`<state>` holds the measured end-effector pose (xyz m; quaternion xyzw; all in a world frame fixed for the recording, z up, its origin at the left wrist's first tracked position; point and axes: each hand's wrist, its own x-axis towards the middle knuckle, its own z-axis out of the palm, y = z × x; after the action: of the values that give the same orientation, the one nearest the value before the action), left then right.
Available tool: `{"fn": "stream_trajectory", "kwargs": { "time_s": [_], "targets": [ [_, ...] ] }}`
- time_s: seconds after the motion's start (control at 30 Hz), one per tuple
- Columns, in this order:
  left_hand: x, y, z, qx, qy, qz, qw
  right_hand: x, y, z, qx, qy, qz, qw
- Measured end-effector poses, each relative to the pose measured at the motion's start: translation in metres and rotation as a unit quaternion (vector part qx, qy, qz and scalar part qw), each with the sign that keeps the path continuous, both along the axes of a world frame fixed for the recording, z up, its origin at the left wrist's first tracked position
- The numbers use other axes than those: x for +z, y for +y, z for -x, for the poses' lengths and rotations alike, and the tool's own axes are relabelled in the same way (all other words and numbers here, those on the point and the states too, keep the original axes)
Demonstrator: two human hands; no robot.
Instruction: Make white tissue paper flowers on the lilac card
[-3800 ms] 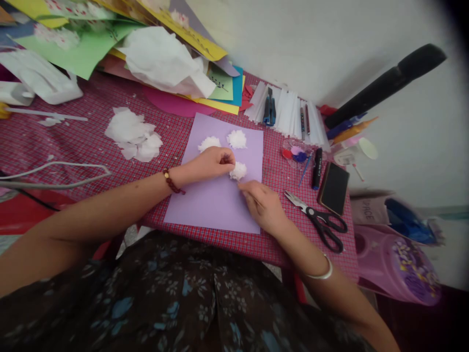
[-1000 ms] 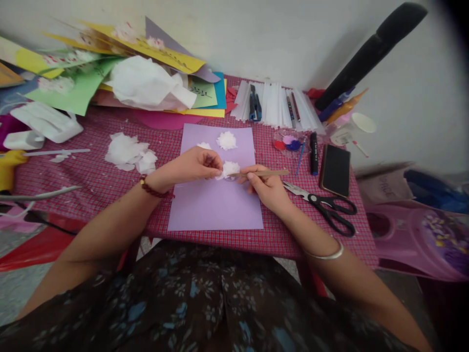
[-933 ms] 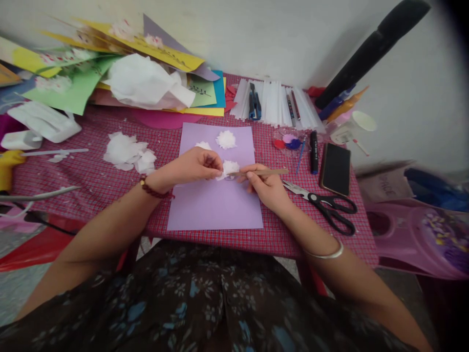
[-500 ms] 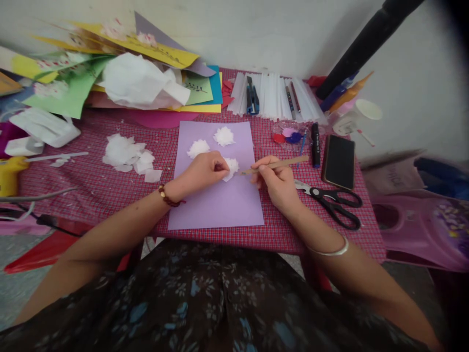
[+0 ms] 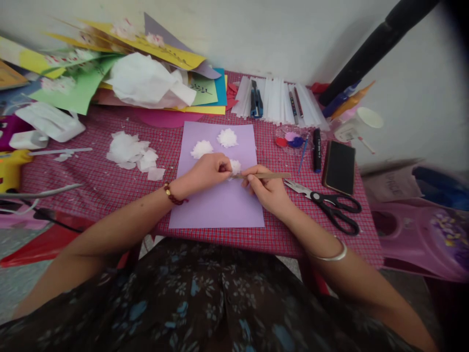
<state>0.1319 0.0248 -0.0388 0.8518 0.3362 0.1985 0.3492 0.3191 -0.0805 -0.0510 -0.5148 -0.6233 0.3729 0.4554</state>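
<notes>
A purple sheet of paper (image 5: 216, 208) lies before me with three white paper flowers on it. Two of them, the upper flower (image 5: 227, 138) and the left flower (image 5: 202, 149), stand clear of my fingers. The third flower (image 5: 235, 166) is partly hidden by my left hand (image 5: 212, 168), whose fingers are pinched together at its edge; what they hold is too small to make out. Between thumb and fingers my right hand (image 5: 266, 188) grips a thin, flat brown stick (image 5: 273, 175). The stick's tip reaches the lower edge of the third flower, close to my left fingertips.
Loose white paper pieces (image 5: 132, 152) lie to the left. Black-handled scissors (image 5: 330, 203), a phone (image 5: 340, 167) and a black marker (image 5: 317, 150) are on the right. Glue sticks (image 5: 274, 100) with a box cutter (image 5: 256, 100) lie behind. Coloured cards (image 5: 216, 90) are piled at back left.
My right hand has moved left, bringing the stick's tip to the third flower beside my left fingers. The whole view has shifted slightly.
</notes>
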Motion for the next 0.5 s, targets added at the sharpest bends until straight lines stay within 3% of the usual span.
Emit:
{"fn": "stream_trajectory", "kwargs": {
  "time_s": [0.3, 0.5],
  "targets": [
    [0.007, 0.008, 0.002, 0.027, -0.051, 0.084, 0.995, 0.005, -0.005, 0.001, 0.002, -0.149, -0.044, 0.988],
    [0.004, 0.010, 0.002, 0.036, -0.045, 0.128, 0.990, 0.004, -0.010, 0.005, 0.026, -0.328, -0.155, 0.931]
  ]
}}
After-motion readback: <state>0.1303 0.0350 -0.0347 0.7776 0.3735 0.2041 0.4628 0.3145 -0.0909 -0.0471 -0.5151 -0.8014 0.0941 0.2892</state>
